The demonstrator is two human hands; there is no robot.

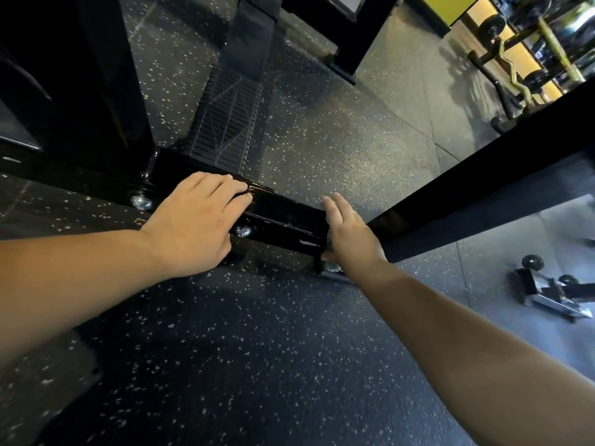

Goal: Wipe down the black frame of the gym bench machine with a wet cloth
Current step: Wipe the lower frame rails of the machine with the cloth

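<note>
Right hand point(349, 235) flat against frame point(283, 217) end.

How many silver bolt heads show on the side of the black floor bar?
2: one bolt head just left of the left hand, another right of its palm. More may be hidden.

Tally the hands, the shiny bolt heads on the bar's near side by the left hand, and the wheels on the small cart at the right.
Hands: 2, left hand and right hand
Shiny bolt heads: 2
Cart wheels: 2
Total: 6
</note>
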